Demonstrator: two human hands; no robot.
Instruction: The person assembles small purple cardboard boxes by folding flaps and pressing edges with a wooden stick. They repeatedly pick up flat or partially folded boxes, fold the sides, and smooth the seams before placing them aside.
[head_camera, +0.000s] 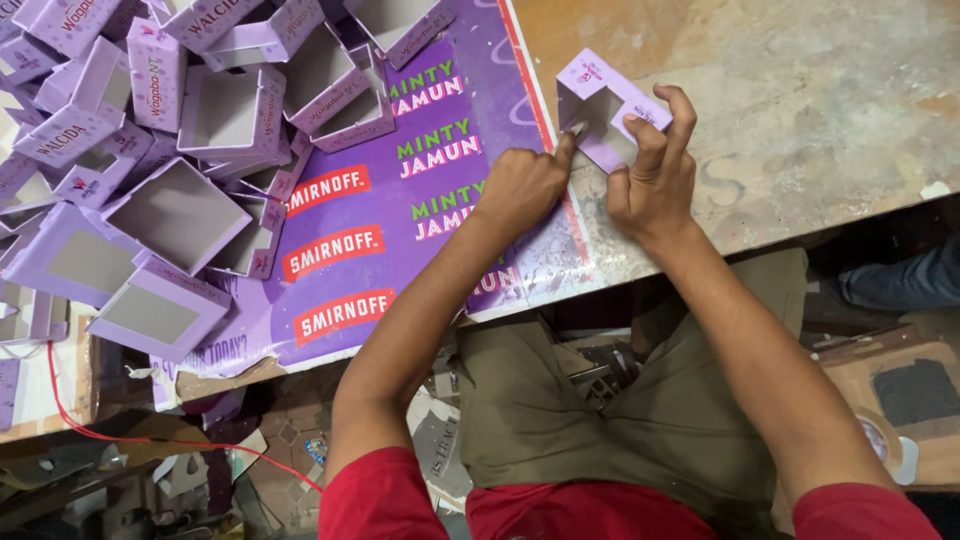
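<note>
The fingers (648, 135) of the right hand (652, 185) were curled over the near wall of a small purple box (598, 105), pinching it, while the left hand (522, 185) pressed its extended forefinger against the box's left wall. The box stood open-sided on the worn desk (800, 100), just beside the edge of a purple printed sheet (420, 210). Farther left, a heap of finished purple boxes (180, 150) covered that sheet.
</note>
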